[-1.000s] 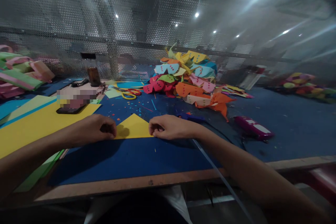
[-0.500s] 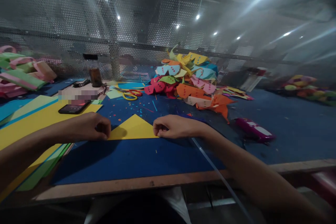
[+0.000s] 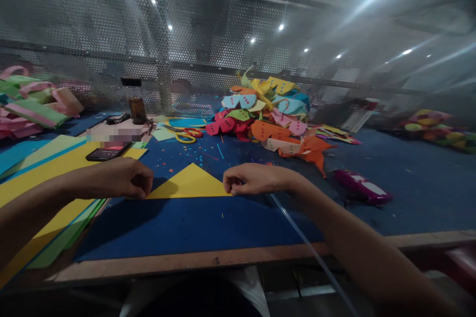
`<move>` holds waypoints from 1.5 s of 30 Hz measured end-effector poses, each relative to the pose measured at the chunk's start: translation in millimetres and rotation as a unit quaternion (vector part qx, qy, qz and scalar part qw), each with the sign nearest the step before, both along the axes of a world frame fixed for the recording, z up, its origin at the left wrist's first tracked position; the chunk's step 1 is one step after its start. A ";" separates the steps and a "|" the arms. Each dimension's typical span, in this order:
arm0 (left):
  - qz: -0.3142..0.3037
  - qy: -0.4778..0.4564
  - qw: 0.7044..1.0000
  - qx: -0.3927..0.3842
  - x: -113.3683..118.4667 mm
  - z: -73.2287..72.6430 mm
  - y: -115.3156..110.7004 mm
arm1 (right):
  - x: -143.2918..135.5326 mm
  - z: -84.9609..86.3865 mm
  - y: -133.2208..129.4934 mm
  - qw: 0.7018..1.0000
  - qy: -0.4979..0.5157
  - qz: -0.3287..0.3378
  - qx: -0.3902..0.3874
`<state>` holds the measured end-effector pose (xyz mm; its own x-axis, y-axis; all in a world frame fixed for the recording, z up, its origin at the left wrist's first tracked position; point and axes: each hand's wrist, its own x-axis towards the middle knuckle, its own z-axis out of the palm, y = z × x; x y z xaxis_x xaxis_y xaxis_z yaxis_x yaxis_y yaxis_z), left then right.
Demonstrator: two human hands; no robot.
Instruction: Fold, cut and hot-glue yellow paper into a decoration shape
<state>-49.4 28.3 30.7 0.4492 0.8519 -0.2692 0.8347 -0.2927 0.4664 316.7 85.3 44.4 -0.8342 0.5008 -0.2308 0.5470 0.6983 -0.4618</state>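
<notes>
A yellow sheet of paper, folded into a triangle, lies flat on the blue tabletop with its point away from me and its long folded edge towards me. My left hand has its fingers curled together at the left corner. At the right corner, my right hand is closed in a similar way, thumb and fingers pressed on the paper. Both corner tips are hidden under the fingers. Beyond the triangle lie small paper scraps and scissors with yellow and red handles.
A pile of coloured paper shapes stands behind. Large paper sheets, a phone and a lidded jar are at left. To the right lie a purple pouch-like item and a clear strip crossing the table edge.
My hands have moved apart along the folded edge, the left one leftwards and the right one rightwards, towards the corners. More of the yellow triangle shows between them.
</notes>
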 end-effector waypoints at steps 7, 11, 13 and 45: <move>0.004 0.002 1.000 0.010 -1.0 2.3 -1.2 | 2.2 3.4 0.9 0.999 -0.031 -0.006 -0.006; 0.005 0.000 1.000 0.013 -0.1 3.2 -0.5 | 4.6 5.7 1.6 0.999 -0.037 -0.006 -0.013; 0.007 0.004 1.000 -0.001 1.3 4.9 -0.9 | 5.7 7.5 2.0 0.999 -0.041 -0.006 -0.018; 0.021 0.011 1.000 0.002 3.6 7.0 -6.6 | 16.5 23.0 -2.8 0.996 -0.085 0.025 0.029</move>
<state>-45.8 21.7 37.7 0.4073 0.8708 -0.2755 0.8563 -0.2591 0.4469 333.2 82.5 67.4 -0.8093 0.4768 -0.3429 0.5784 0.7486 -0.3242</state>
